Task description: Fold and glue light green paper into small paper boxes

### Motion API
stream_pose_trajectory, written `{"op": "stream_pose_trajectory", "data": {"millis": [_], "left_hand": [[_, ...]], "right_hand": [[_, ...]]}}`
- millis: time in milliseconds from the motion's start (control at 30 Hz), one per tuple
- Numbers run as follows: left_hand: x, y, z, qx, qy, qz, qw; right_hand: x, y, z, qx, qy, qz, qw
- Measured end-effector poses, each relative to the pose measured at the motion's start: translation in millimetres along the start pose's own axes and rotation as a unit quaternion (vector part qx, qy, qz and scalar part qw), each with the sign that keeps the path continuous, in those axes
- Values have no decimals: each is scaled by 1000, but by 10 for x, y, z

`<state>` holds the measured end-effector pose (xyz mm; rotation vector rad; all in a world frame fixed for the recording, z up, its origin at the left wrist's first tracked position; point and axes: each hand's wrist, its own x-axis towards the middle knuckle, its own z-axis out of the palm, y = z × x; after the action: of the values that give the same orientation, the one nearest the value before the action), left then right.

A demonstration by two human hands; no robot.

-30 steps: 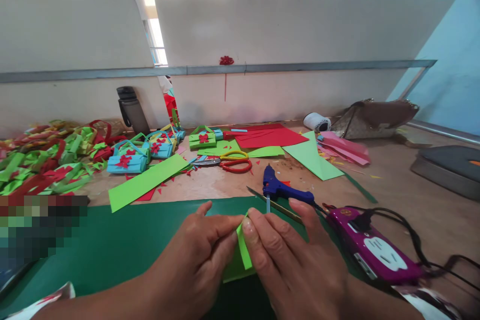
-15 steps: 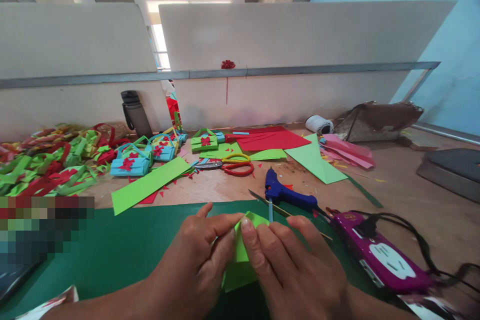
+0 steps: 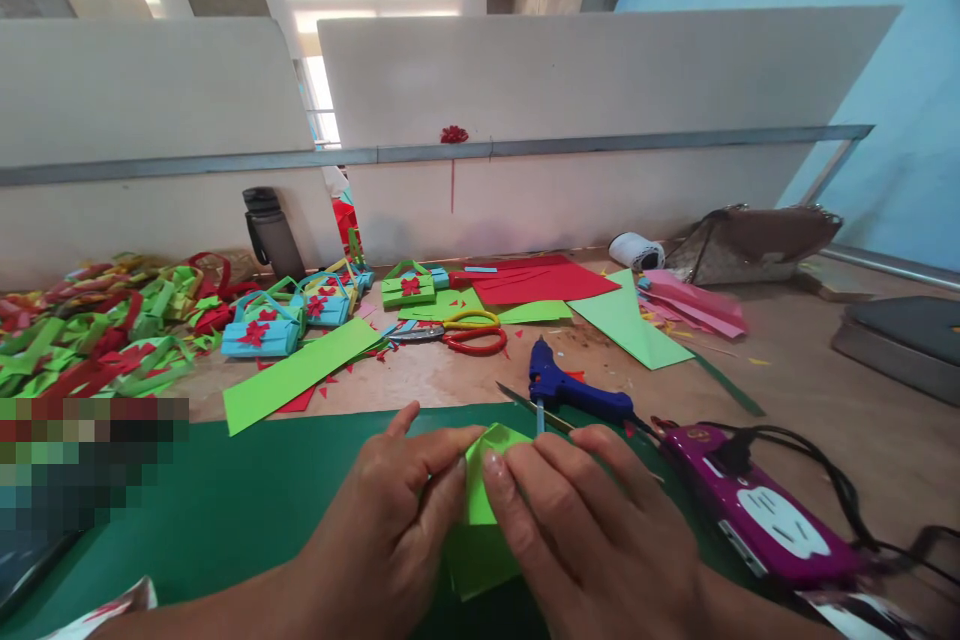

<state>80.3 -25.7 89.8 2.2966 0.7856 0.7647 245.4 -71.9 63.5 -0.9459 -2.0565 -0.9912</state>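
A folded piece of light green paper (image 3: pixel 484 500) sits between my two hands over the green mat (image 3: pixel 255 500). My left hand (image 3: pixel 397 510) pinches its left edge between thumb and forefinger. From the other side, my right hand (image 3: pixel 600 520) grips it, with the thumb pressed on the upper face near a raised corner. The paper's right part is hidden behind my right fingers. Just beyond my right hand lies a blue glue gun (image 3: pixel 574 388) with a glue stick showing, and a thin pointed blade (image 3: pixel 517 392) rests beside it.
Scissors (image 3: pixel 472 332), a green paper strip (image 3: pixel 300 375) and small paper bags with red flowers (image 3: pixel 259 332) lie beyond the mat. At the right is a purple power strip (image 3: pixel 757 510) with cables. A bottle (image 3: pixel 271 232) stands behind a heap of paper pieces (image 3: pixel 97 330).
My right thumb and fingers have shifted slightly on the folded paper, so more of its upper face shows. Both hands still hold it; the things around lie where they were.
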Motion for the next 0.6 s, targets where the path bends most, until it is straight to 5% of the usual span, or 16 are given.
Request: {"op": "stream_pose_trajectory", "data": {"millis": [400, 600], "left_hand": [[1, -6, -2, 6, 21, 18, 1000], [-10, 7, 4, -26, -11, 5, 1000]], "right_hand": [[-34, 9, -18, 22, -9, -15, 1000], [-24, 10, 0, 40, -4, -5, 999]]}}
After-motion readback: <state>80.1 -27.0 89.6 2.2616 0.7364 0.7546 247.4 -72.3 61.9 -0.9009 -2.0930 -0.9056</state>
